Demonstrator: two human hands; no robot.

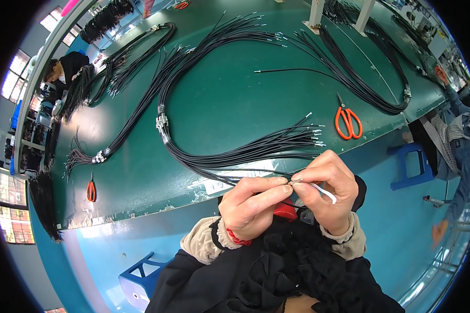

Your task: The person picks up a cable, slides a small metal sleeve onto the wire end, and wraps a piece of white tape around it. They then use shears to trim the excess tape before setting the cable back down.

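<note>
Green surface (pixel 219 104) carries black wire bundles (pixel 245 151). Just below its near edge, left hand (pixel 250 203) and right hand (pixel 324 190) pinch a white cable tie (pixel 324 192); the tie looks mid-threading, and pulling it snug needs steady grip.

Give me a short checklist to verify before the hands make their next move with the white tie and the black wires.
1. Left hand pinches the white cable tie: ok.
2. Right hand also holds the tie: ok.
3. Black wire bundle lies gathered on the green table: ok.
4. Tie is looped around the wires: cannot tell, fingers hide it.
5. Orange scissors lie on the table beyond the right hand: ok.
6. Red object under the hands is secure: cannot tell.
</note>
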